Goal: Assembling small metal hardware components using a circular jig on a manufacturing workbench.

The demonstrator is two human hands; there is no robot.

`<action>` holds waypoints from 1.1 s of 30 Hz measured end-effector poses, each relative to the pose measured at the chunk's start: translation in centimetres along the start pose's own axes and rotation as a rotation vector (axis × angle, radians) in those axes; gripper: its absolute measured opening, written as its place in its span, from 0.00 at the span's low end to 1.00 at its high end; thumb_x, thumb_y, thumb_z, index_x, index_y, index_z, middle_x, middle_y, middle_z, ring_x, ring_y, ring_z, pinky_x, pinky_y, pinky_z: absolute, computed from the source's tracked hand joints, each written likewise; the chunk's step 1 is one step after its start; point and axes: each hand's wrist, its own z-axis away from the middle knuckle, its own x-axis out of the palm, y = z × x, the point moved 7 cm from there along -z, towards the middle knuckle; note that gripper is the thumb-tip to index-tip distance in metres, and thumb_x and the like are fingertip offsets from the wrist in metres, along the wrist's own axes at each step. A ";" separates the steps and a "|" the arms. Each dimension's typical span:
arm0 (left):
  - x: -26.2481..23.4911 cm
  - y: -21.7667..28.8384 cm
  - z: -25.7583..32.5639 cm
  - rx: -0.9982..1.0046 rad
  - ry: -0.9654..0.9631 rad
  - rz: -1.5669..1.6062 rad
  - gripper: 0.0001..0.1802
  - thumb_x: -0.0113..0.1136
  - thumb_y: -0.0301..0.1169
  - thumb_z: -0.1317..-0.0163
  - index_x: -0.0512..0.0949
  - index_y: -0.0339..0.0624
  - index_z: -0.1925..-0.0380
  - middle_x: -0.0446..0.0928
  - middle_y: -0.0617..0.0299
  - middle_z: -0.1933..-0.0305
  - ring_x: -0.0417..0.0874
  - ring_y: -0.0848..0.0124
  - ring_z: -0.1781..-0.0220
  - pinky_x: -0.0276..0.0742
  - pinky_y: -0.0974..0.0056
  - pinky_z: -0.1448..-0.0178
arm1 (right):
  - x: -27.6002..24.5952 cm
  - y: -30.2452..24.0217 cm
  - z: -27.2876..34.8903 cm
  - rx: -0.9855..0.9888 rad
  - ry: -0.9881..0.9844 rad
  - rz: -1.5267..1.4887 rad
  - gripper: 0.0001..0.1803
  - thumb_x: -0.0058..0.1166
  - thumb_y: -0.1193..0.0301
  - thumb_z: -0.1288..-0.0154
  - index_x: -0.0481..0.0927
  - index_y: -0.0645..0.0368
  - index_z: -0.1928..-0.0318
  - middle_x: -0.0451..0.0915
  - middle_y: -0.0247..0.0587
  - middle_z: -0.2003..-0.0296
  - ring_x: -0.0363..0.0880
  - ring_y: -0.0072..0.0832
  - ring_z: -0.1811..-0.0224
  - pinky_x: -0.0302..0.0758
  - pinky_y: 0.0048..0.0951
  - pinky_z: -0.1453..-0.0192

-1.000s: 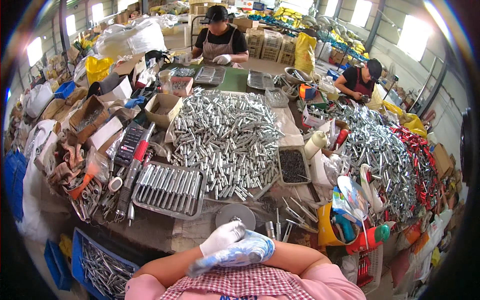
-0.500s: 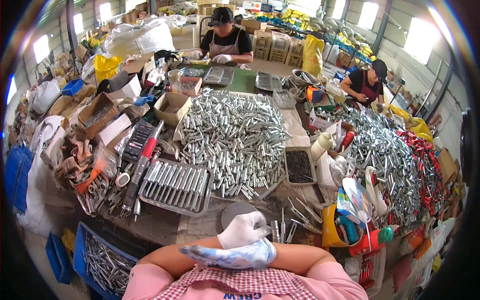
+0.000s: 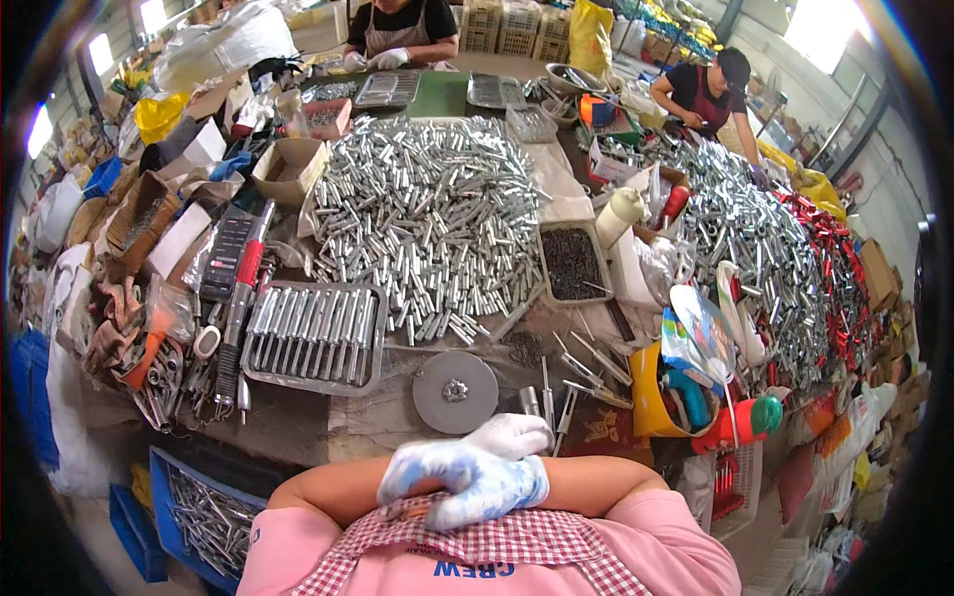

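My forearms cross in front of my apron. My right hand [image 3: 477, 487], in a blue-and-white glove, lies over my left arm, its fingers and thumb curled around the left wrist. Just beyond it is my left hand [image 3: 509, 435], in a white glove, fingers drawn together with nothing visible in them. A grey round disc [image 3: 437, 405] on the bench is nearest to the left hand, with a small shiny metal piece [image 3: 455, 390] on it. Close to the left fingertips stands a short metal cylinder [image 3: 530, 401]. Beside it lie a thin screwdriver-like tool [image 3: 548, 389] and several slim metal tools [image 3: 598, 370].
Many metal tubes [image 3: 427, 219] are heaped mid-table. A clear tray [image 3: 316, 382] holds tubes in a row; a box [image 3: 573, 260] holds dark small parts. Blue bins [image 3: 164, 517] stand lower left. A yellow container [image 3: 651, 397] is at right. Two co-workers [image 3: 711, 94] sit across.
The view has tipped downward, uncovering the grey disc. My right hand has gone from lying flat to curling around my left wrist. The co-worker on the right now reaches toward the metal pile.
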 end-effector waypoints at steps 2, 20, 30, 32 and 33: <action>-2.7 1.0 1.9 0.052 0.261 -0.182 0.14 0.56 0.33 0.42 0.80 0.40 0.58 0.81 0.58 0.62 0.82 0.65 0.60 0.77 0.62 0.50 | -3.5 -1.7 1.8 0.044 0.310 0.199 0.29 0.61 0.73 0.48 0.74 0.63 0.42 0.77 0.46 0.48 0.74 0.33 0.44 0.69 0.36 0.39; -4.9 7.4 7.9 0.294 0.340 -0.463 0.10 0.70 0.21 0.55 0.83 0.36 0.70 0.82 0.53 0.69 0.85 0.60 0.66 0.81 0.64 0.62 | -7.0 2.4 6.9 0.253 0.618 0.711 0.28 0.67 0.72 0.50 0.79 0.62 0.46 0.83 0.50 0.58 0.84 0.41 0.55 0.79 0.34 0.49; -5.2 5.3 6.0 0.156 0.276 -0.352 0.21 0.75 0.40 0.49 0.81 0.33 0.66 0.81 0.53 0.70 0.85 0.64 0.68 0.80 0.65 0.61 | -8.6 1.9 6.8 0.289 0.565 0.806 0.26 0.68 0.67 0.55 0.81 0.57 0.51 0.83 0.47 0.61 0.82 0.45 0.56 0.77 0.40 0.51; -5.4 5.5 5.6 0.243 0.223 -0.459 0.36 0.75 0.54 0.54 0.80 0.32 0.59 0.81 0.48 0.62 0.84 0.59 0.55 0.79 0.59 0.49 | -9.4 1.5 7.2 0.347 0.625 0.900 0.26 0.66 0.62 0.53 0.81 0.57 0.51 0.82 0.49 0.60 0.81 0.46 0.55 0.76 0.40 0.49; -6.1 5.7 5.7 0.328 0.287 -0.577 0.43 0.71 0.63 0.58 0.79 0.33 0.56 0.80 0.47 0.57 0.80 0.55 0.49 0.74 0.55 0.43 | -10.2 0.7 7.8 0.301 0.645 0.958 0.26 0.67 0.63 0.52 0.81 0.59 0.50 0.82 0.50 0.60 0.80 0.46 0.54 0.76 0.40 0.48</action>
